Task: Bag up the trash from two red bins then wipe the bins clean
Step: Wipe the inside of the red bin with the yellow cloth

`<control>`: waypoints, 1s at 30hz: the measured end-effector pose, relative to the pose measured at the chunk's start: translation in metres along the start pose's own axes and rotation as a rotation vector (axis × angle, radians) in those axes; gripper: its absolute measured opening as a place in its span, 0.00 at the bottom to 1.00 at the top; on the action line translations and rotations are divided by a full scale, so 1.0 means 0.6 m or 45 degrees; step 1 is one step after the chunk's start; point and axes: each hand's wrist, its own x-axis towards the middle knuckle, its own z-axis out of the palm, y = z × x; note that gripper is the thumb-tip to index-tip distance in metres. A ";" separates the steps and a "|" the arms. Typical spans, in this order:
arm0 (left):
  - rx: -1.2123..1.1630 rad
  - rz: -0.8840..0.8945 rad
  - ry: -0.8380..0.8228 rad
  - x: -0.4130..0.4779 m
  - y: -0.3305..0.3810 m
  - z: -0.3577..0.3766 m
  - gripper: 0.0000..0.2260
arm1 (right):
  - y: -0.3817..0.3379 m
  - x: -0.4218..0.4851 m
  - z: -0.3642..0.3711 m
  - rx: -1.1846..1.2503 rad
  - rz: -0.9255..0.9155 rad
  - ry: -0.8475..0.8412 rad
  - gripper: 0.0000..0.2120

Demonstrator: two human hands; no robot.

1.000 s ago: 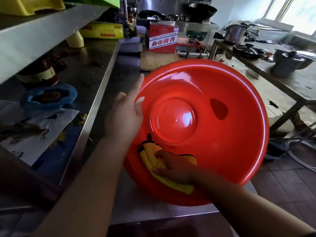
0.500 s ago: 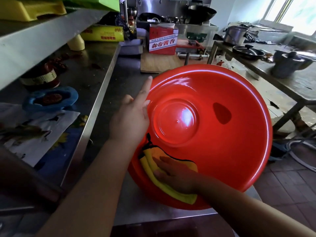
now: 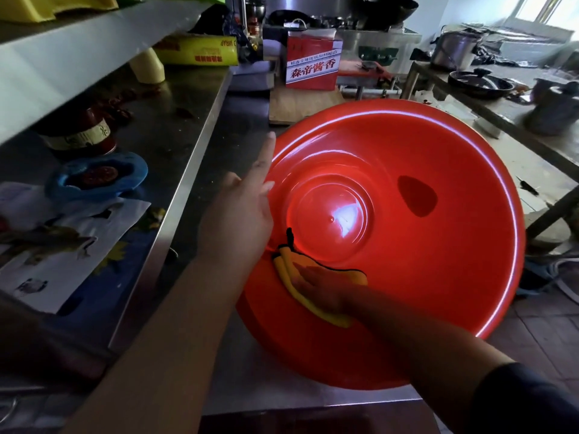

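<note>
Right grip (image 3: 318, 286) on cloth (image 3: 283, 263) inside red bin (image 3: 438, 264), mouth toward person

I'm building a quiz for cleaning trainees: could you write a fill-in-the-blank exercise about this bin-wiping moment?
1. The right hand presses a ____ cloth onto the bin.
2. The left hand holds the ____ bin at its rim.
3. The box behind the bin is red and ____.
Missing words: yellow; red; white.
</note>
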 end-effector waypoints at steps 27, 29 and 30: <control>0.064 0.035 0.085 0.024 -0.015 0.012 0.29 | -0.086 -0.181 0.000 -0.022 -0.255 -0.146 0.22; 0.034 0.051 0.071 0.026 -0.014 0.013 0.30 | -0.085 -0.171 0.002 -0.002 -0.248 -0.124 0.23; 0.020 0.061 0.064 0.027 -0.015 0.013 0.30 | -0.085 -0.161 0.002 0.000 -0.243 -0.112 0.24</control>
